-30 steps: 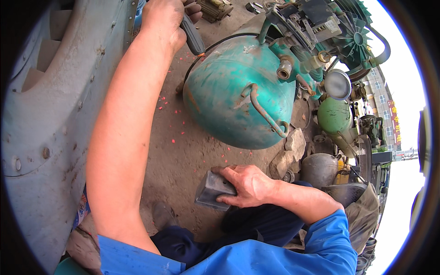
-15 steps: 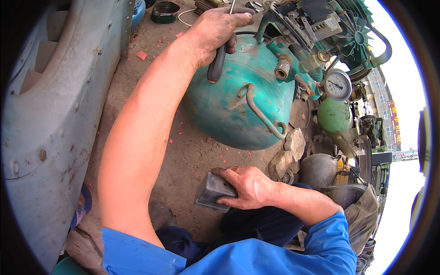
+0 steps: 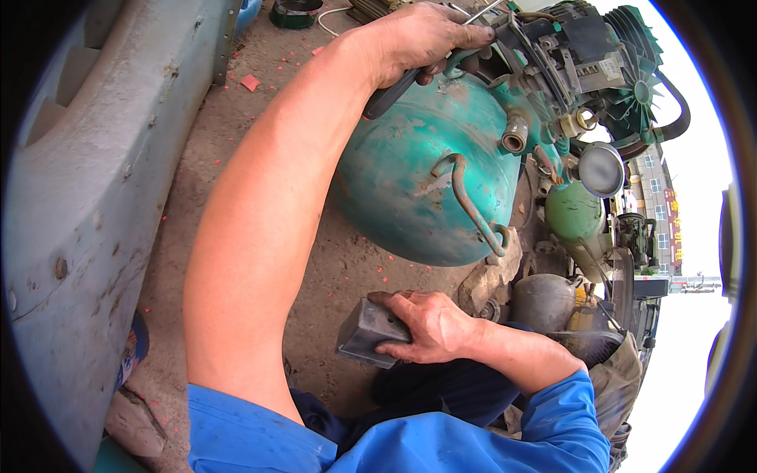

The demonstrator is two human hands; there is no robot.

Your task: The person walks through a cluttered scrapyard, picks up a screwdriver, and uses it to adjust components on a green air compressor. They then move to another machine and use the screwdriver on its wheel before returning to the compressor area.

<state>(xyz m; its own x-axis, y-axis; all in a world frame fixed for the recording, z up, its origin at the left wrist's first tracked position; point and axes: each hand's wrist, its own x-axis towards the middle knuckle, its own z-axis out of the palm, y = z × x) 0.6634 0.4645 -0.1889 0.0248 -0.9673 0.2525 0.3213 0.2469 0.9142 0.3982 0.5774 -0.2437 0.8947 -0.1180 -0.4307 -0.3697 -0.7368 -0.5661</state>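
Note:
My left hand (image 3: 426, 47) is closed round a screwdriver with a black handle (image 3: 386, 96) and a thin metal shaft, over the top of a green compressor tank (image 3: 410, 189). Dark motor and pump parts (image 3: 583, 67), a brass-coloured fitting (image 3: 576, 122) and a round gauge (image 3: 601, 169) sit on the tank's right side, with a bent pipe handle (image 3: 465, 201) at its front. Lower down, my right hand (image 3: 426, 327) grips a dark grey rectangular block (image 3: 363, 335) above the dirt floor, near my knee.
A large grey metal housing (image 3: 95, 221) runs along the left. Behind the tank stand a green cylinder (image 3: 572, 213), a grey tank (image 3: 540, 299) and other machinery. A rock (image 3: 481, 284) and red scraps (image 3: 251, 82) lie on the floor, with a green tin (image 3: 292, 13) at the back.
My left hand has swept rightward with the screwdriver, from left of the tank to the fittings on its top. The view has shifted slightly; my right hand still holds the block.

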